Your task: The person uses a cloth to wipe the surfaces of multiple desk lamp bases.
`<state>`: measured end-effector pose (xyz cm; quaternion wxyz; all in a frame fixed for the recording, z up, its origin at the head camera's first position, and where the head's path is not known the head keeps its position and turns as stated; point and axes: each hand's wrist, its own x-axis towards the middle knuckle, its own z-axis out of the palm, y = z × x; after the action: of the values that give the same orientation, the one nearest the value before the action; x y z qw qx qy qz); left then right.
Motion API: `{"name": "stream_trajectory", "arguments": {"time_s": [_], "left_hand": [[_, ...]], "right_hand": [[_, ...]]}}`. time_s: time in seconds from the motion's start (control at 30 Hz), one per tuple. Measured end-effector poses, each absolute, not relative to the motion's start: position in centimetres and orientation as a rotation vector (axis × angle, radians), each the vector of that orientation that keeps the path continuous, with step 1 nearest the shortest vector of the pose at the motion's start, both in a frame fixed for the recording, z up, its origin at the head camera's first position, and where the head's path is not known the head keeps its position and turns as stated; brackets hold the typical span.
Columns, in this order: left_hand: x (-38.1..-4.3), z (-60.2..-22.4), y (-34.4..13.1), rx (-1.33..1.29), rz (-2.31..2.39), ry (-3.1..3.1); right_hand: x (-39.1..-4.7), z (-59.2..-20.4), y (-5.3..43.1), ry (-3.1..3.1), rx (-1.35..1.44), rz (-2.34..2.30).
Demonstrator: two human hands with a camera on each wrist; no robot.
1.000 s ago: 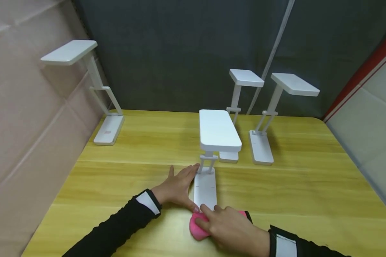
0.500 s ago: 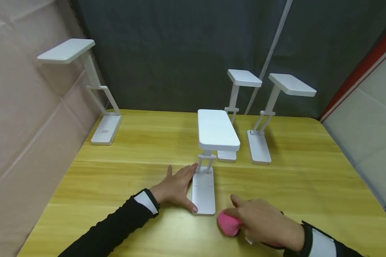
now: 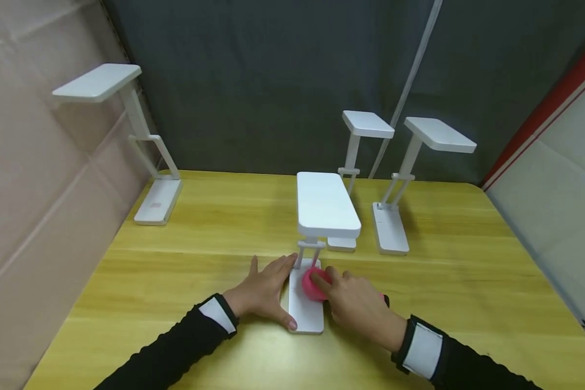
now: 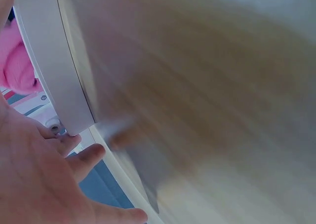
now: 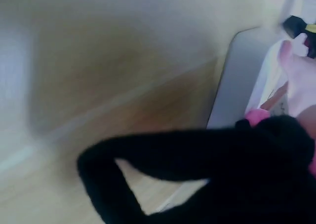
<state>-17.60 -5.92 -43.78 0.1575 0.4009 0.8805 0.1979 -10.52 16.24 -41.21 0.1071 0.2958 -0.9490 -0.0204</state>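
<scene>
A white folding desk lamp (image 3: 326, 206) stands in the middle of the table, its flat head raised over its base (image 3: 302, 317). My left hand (image 3: 265, 295) has its fingers spread along the base's left side, the thumb at the front corner. In the left wrist view, its fingertips (image 4: 91, 157) lie at the base's edge. My right hand (image 3: 358, 306) grips a bunched pink cloth (image 3: 313, 285) against the top of the base, near the hinge legs. A black loop (image 5: 148, 152) of fabric trails from the cloth in the right wrist view. The palm side is hidden.
More white lamps stand behind: one at the far left (image 3: 158, 203), and two at the back right, a nearer one (image 3: 391, 230) and one partly hidden (image 3: 368, 124) by the middle lamp. A dark curtain (image 3: 234, 86) hangs behind the wooden table (image 3: 200, 346).
My right hand has moved the pink cloth off the base's front edge, out to the right, then back up onto the base near the legs. The left hand has stayed at the base.
</scene>
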Motion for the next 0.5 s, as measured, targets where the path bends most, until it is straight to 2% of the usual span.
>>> {"name": "stream_trajectory", "arguments": {"time_s": [0.33,0.5], "left_hand": [[-17.7,-43.7,-5.9,1.164,0.551,2.543],[-17.5,-43.8,-5.9,1.148,0.553,2.532]], "right_hand": [[-7.9,-39.2,15.9,-2.914,1.066,0.012],[-7.3,-38.2,16.2,-3.006,1.245,0.194]]}}
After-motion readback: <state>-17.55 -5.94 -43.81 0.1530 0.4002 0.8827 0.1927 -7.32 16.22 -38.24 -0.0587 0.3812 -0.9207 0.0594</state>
